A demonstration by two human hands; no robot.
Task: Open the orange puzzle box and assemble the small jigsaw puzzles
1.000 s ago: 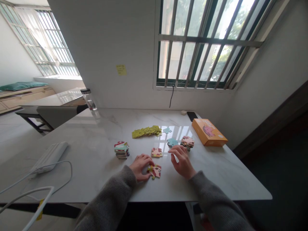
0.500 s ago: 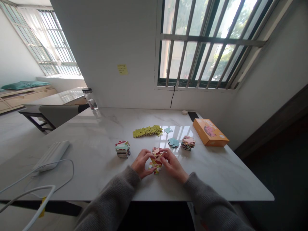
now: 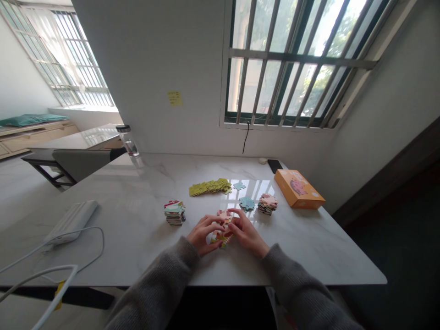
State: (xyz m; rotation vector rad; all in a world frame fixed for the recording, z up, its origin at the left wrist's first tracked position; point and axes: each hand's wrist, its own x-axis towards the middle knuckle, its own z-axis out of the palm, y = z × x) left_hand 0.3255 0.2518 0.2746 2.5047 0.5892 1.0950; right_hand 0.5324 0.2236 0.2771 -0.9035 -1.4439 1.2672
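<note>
Several pink, red and yellow jigsaw puzzle pieces [image 3: 225,219] lie together near the front of the white table, between my hands. My left hand [image 3: 203,233] curls round their left side, thumb at the lower edge and fingers at the upper part. From the right, my right hand [image 3: 246,233] holds the pieces with thumb and forefinger. The fingers partly hide them. To the left stands a stack of puzzle pieces [image 3: 174,213]. Beyond my hands lies a fanned row of olive-yellow pieces [image 3: 209,187]. Light blue pieces [image 3: 246,203] and another stack of pieces [image 3: 267,204] are on the right.
An orange box [image 3: 298,189] sits at the table's right, with a black phone [image 3: 274,165] behind it. A clear bottle [image 3: 128,141] stands at the back left. Toward the left edge lie a white power strip [image 3: 73,222] and its cable [image 3: 102,243].
My left fingers have shifted slightly over the puzzle pieces and lie a little flatter. My right hand has hardly moved. The whole view has shifted slightly.
</note>
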